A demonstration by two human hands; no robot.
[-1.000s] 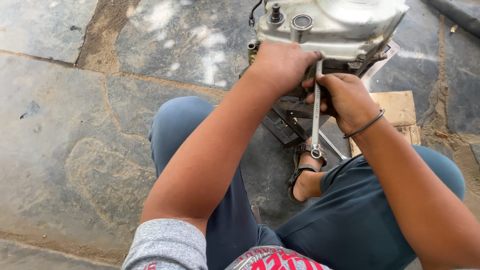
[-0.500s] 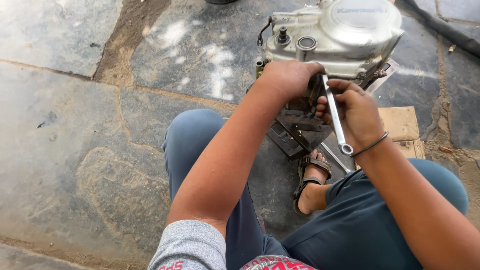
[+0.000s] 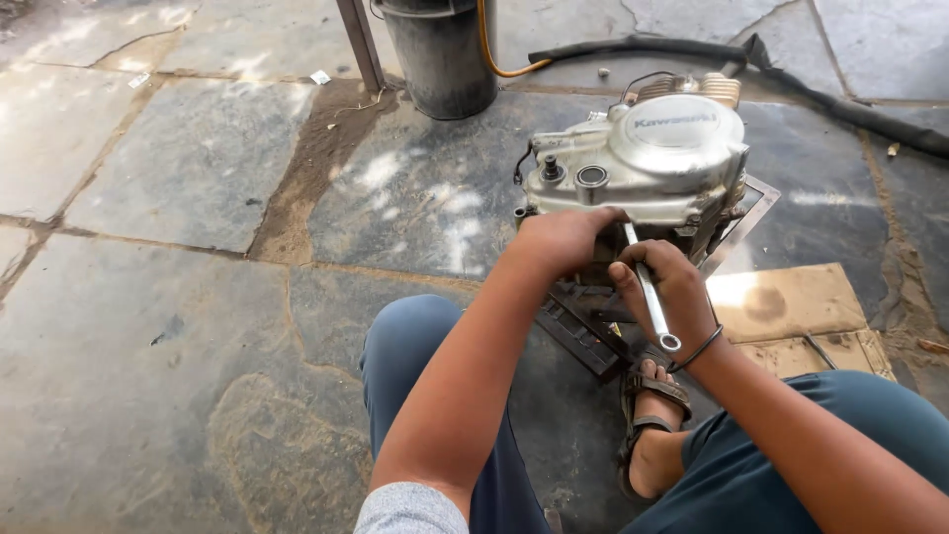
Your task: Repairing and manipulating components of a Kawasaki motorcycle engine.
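**Spanner set on the engine's lower edge**

The right hand [image 3: 672, 297] is closed around a spanner [image 3: 650, 297], whose far end meets the engine [image 3: 643, 163] just beyond both hands. The left hand [image 3: 563, 240] lies curled on the casing's lower edge, steadying it. This looks like work on a fastener, itself hidden. The next turn likely needs firm bracing and a square seat.

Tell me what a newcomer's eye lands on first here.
First the silver engine standing on the stone floor, upper right. Just below it, the left hand rests against the engine's lower edge while the right hand grips a metal wrench. A dark bucket stands behind.
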